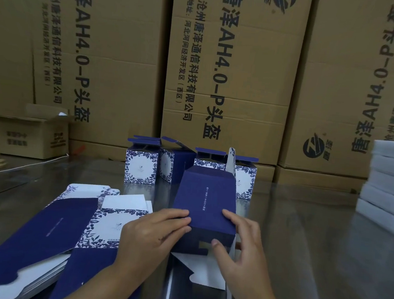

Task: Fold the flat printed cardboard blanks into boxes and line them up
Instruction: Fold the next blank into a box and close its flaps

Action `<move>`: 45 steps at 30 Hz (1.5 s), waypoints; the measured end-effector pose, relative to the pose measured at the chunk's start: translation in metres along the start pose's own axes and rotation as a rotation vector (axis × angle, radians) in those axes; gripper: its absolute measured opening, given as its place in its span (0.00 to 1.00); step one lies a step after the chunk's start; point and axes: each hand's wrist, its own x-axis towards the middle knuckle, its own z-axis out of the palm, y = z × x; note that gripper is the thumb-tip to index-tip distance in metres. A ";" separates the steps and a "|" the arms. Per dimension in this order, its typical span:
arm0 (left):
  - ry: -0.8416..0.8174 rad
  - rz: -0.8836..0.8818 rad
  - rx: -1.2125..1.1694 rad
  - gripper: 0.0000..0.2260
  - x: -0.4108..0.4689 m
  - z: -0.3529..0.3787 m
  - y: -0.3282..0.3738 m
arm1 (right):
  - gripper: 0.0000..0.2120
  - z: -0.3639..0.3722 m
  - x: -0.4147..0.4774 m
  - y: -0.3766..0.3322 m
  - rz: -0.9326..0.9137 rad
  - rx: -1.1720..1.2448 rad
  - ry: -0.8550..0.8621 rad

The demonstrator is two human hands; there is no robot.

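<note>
A half-formed navy box point(207, 198) lies tilted on the metal table, its blue face up and white flaps spread toward me. My left hand point(153, 233) grips its near left edge. My right hand point(240, 243) holds its near right side, thumb pressed on the front flap. A stack of flat printed blanks point(65, 228), navy with white floral panels, lies at the left. Several folded boxes point(141, 166) with open top flaps stand in a row behind.
Large brown shipping cartons point(234, 69) wall off the back of the steel table point(302, 242). A small open carton point(31, 135) sits at the back left. Stacked white foam pieces point(389, 187) occupy the right edge.
</note>
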 end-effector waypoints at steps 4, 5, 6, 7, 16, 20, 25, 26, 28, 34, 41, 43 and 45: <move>0.017 0.021 -0.001 0.09 0.002 -0.003 0.002 | 0.23 -0.002 0.000 -0.005 0.025 0.030 0.020; 0.018 0.026 -0.003 0.09 0.003 -0.004 0.004 | 0.22 -0.003 0.001 -0.006 0.032 0.037 0.028; 0.014 0.028 -0.004 0.09 0.004 -0.005 0.005 | 0.21 -0.004 0.002 -0.007 0.044 0.044 0.035; 0.005 0.027 0.000 0.08 0.005 -0.006 0.007 | 0.20 -0.005 0.002 -0.008 0.063 0.048 0.035; 0.028 0.002 0.054 0.11 0.008 -0.006 0.007 | 0.14 -0.010 0.012 -0.012 0.243 0.259 -0.005; 0.004 -0.032 -0.024 0.11 0.009 -0.004 0.010 | 0.09 -0.013 0.017 -0.012 0.308 0.462 0.043; -0.117 -0.157 -0.198 0.07 0.008 -0.004 0.009 | 0.10 -0.015 0.018 -0.013 0.269 0.530 0.001; -0.144 -0.181 -0.231 0.07 0.007 -0.002 0.009 | 0.10 -0.015 0.018 -0.013 0.254 0.527 -0.020; -0.174 -0.234 -0.285 0.08 0.005 0.001 0.010 | 0.09 -0.016 0.019 -0.013 0.238 0.526 -0.071; -0.185 -0.319 -0.374 0.08 0.011 0.001 0.009 | 0.07 -0.026 0.026 -0.012 0.248 0.496 -0.166; -0.155 -0.336 -0.381 0.07 0.012 0.004 0.011 | 0.09 -0.024 0.028 -0.012 0.236 0.439 -0.143; -0.153 -0.328 -0.375 0.07 0.012 0.004 0.011 | 0.09 -0.024 0.028 -0.012 0.243 0.433 -0.136; -0.156 -0.325 -0.372 0.07 0.012 0.004 0.011 | 0.10 -0.024 0.029 -0.011 0.242 0.428 -0.128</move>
